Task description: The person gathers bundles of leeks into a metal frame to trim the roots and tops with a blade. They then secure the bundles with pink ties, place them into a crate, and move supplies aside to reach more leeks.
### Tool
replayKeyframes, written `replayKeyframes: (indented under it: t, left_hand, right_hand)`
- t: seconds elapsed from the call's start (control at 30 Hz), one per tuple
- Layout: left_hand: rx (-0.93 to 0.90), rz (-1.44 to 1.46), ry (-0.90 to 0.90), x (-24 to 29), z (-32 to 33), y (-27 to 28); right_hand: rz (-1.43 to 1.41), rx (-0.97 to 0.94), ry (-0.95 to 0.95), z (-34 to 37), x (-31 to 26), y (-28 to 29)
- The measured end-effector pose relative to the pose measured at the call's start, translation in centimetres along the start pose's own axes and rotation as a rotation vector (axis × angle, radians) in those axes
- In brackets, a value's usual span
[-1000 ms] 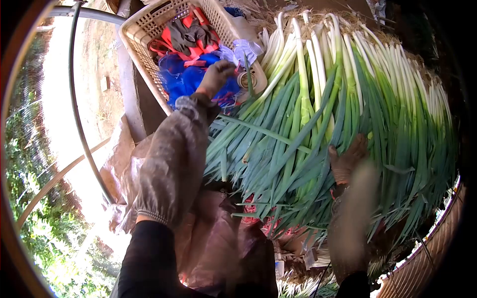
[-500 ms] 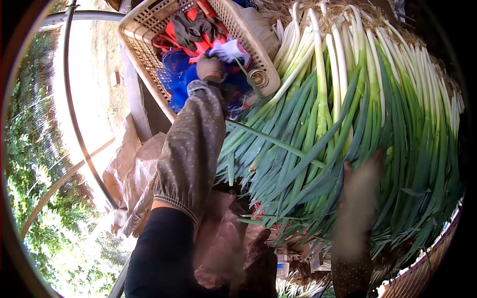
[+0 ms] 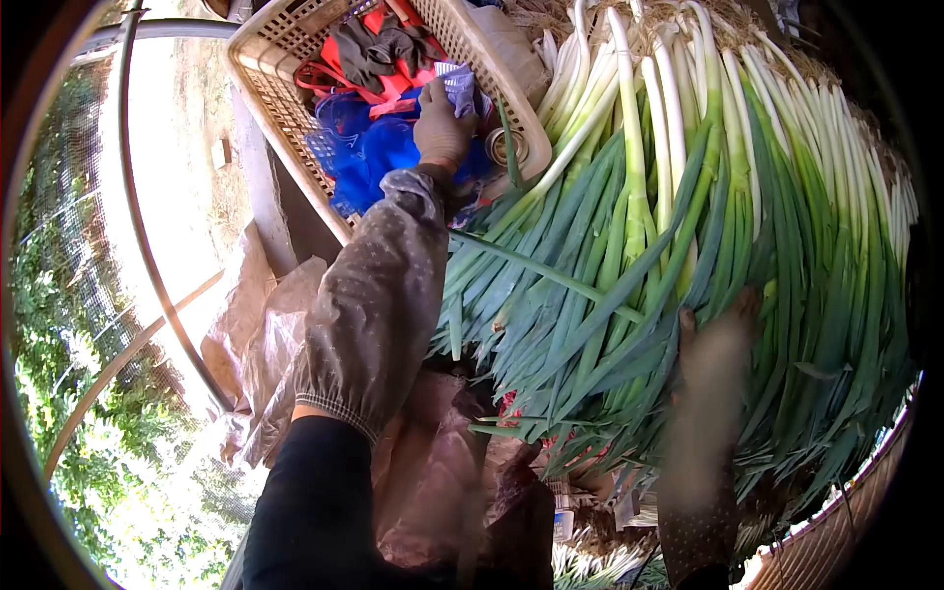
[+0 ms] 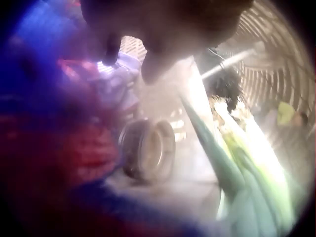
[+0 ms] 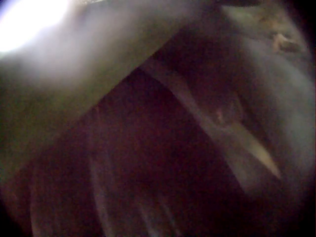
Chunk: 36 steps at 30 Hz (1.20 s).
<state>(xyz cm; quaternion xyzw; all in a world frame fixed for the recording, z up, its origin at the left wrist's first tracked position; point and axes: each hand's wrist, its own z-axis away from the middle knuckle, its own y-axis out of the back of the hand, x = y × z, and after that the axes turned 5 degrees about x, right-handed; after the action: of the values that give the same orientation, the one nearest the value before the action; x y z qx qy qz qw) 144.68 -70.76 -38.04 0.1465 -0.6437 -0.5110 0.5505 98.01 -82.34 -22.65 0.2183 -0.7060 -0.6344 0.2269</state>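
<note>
My gloved left hand [image 3: 442, 123] reaches into a plastic basket [image 3: 280, 128], its fingers curled at a lavender-and-white striped bundle [image 3: 457, 84]. In the left wrist view the same bundle [image 4: 118, 81] shows just beyond the dark fingers. Beside that hand a roll of tape [image 3: 504, 147] stands in the basket's corner. My right hand [image 3: 723, 329] rests on the green leaves of a large heap of green onions [image 3: 629, 206]. A blurred smear covers part of that hand, and leaves fill the dim right wrist view.
Blue netting [image 3: 379, 152] and red and dark cloth [image 3: 379, 49] lie in the basket. Brown plastic sheeting [image 3: 270, 344] hangs at the left, near a curved pole [image 3: 138, 226]. More green onions [image 3: 605, 565] lie below the heap, with a woven basket [image 3: 836, 521] at the lower right.
My left hand dipped further into the basket, then shifted up and right onto the striped bundle, which now looks bunched at its fingers. The right hand stays on the leaves.
</note>
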Motion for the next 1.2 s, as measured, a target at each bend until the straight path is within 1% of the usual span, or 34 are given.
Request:
replayKeyframes:
  t: [0.07, 0.1, 0.2, 0.23, 0.33, 0.37, 0.47, 0.5, 0.57, 0.6, 0.63, 0.7, 0.73, 0.77, 0.8, 0.87, 0.9, 0.93, 0.97, 1.0, 1.03, 1.07, 1.13, 1.17, 1.2]
  left_hand:
    - [0.039, 0.008, -0.072, 0.6, 1.1, 0.3]
    - [-0.014, 0.029, -0.108, 0.6, 1.4, 0.7]
    - [-0.517, 0.062, -0.148, 0.9, 1.1, 1.6]
    - [-0.478, 0.011, -0.116, 0.3, 1.1, 0.4]
    - [-0.227, 0.112, -0.277, -1.2, 0.8, -2.1]
    - [-0.321, 0.192, -0.140, -1.1, -0.1, -3.1]
    - [-0.404, 0.622, 0.213, -0.9, -2.8, -4.2]
    - [-0.303, 0.143, -0.070, -1.0, -4.1, -4.2]
    - [-0.180, -0.125, -0.006, 1.6, -3.4, -2.8]
    - [-0.118, -0.257, 0.026, 2.1, -3.3, -3.0]
    - [-0.147, -0.287, 0.090, 2.2, -3.6, -3.7]
    - [-0.102, -0.270, 0.080, 1.8, -4.2, -4.6]
    - [-0.086, -0.260, 0.080, 1.4, -4.1, -5.4]
    - [-0.148, -0.310, 0.078, 1.0, -4.2, -6.0]
    - [-0.262, -0.305, 0.076, 0.5, -4.8, -6.2]
    - [-0.489, -0.301, 0.074, -0.6, -6.2, -5.9]
    - [-0.409, -0.333, 0.054, -0.8, -5.9, -6.3]
    - [-0.378, -0.272, 0.024, -1.2, -5.7, -6.2]
    - [-0.347, -0.208, -0.006, -1.6, -5.4, -6.0]
    - [-0.316, -0.146, -0.035, -2.2, -5.2, -6.1]
    - [-0.293, 0.099, 0.073, -3.4, -5.1, -6.8]
    - [-0.276, 0.391, 0.149, -3.0, -4.9, -5.9]
    - [-0.228, 0.981, 0.294, -1.8, -4.2, -3.6]
    - [-0.275, 0.995, 0.237, -1.5, -4.2, -2.3]
    - [-0.270, 0.988, 0.189, -1.3, -3.8, -0.5]
  right_hand:
    - [-0.009, 0.008, 0.010, 0.0, 0.0, -0.1]
    - [-0.016, 0.014, 0.017, -0.1, 0.0, -0.2]
    - [-0.001, -0.021, -0.071, 0.4, 0.2, -0.9]
    - [-0.011, -0.022, -0.067, 0.3, 0.0, -0.8]
    - [-0.028, -0.033, -0.066, 0.2, -0.1, -0.3]
    - [-0.031, -0.036, -0.066, 0.1, -0.3, -0.2]
    - [-0.023, -0.023, -0.068, 0.2, 0.1, -0.7]
    - [-0.020, -0.015, -0.071, 0.4, 0.2, -1.1]
    - [-0.022, -0.047, -0.089, 0.3, 0.0, -0.8]
    - [-0.022, -0.062, -0.098, 0.3, 0.0, -0.7]
    - [-0.016, -0.091, -0.118, 0.4, 0.1, -0.8]
    - [-0.004, -0.150, -0.154, 0.8, 0.2, -1.1]
    - [-0.004, -0.131, -0.145, 1.0, 0.5, -1.4]
    - [-0.003, -0.113, -0.137, 1.3, 0.9, -1.9]
    - [-0.005, -0.095, -0.131, 1.6, 1.1, -2.3]
    - [0.069, -0.163, -0.170, 1.9, 1.8, -3.0]
    - [0.073, -0.154, -0.154, 1.8, 1.7, -3.1]
    - [0.078, -0.146, -0.138, 1.6, 1.5, -3.2]
    - [0.053, -0.098, -0.083, 1.3, 1.5, -3.0]
    - [0.151, -0.195, -0.083, 0.6, 1.0, -2.3]
    - [0.247, -0.293, -0.073, -0.3, 0.3, -1.5]
    - [0.465, -0.535, -0.116, -2.3, -2.0, 0.4]
    - [0.665, -0.801, -0.176, -4.1, -3.6, 1.9]
    - [0.645, -0.828, -0.196, -4.5, -3.8, 2.2]
    - [0.619, -0.832, -0.203, -4.8, -4.0, 2.6]
